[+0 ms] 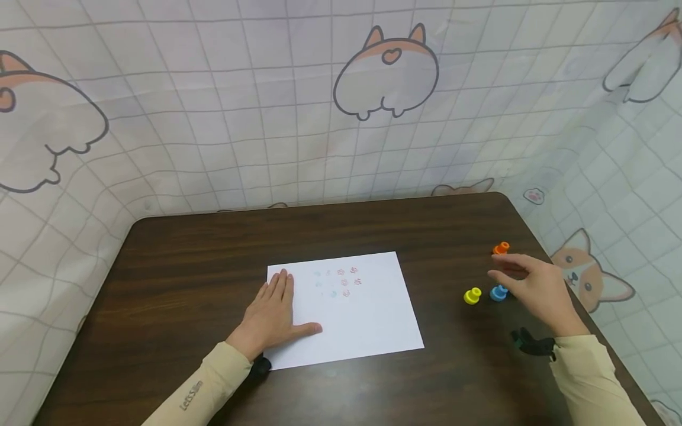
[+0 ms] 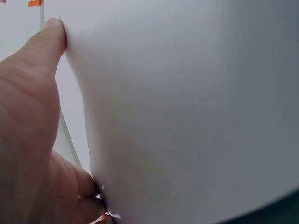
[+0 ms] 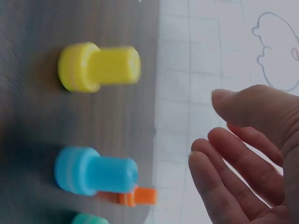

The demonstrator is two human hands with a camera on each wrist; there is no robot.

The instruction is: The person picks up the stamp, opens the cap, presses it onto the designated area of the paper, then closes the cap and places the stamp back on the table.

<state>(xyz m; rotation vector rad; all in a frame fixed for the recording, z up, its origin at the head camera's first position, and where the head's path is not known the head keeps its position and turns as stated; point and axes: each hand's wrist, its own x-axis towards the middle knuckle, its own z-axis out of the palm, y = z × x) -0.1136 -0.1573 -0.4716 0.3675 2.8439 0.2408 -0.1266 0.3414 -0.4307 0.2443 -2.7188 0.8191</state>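
Observation:
My left hand (image 1: 270, 316) lies flat on the left part of a white sheet of paper (image 1: 367, 325), thumb spread from the fingers. Small red marks (image 1: 344, 283) and fainter blue-green marks (image 1: 333, 293) sit on the paper's upper half. Over the right of the table hovers my right hand (image 1: 538, 290), fingers loosely bent and nothing between them. Near it stand small knob-handled stamps: a yellow stamp (image 1: 472, 296), a blue stamp (image 1: 498, 293) and an orange stamp (image 1: 501, 248). A teal stamp (image 3: 90, 219) shows partly in the right wrist view; my hand hides it in the head view.
The dark wooden table (image 1: 186, 284) has rounded far corners. Behind it and along the right side hangs a white grid-patterned cloth (image 1: 240, 118) with dog drawings. A black strap (image 1: 533, 344) is at my right wrist.

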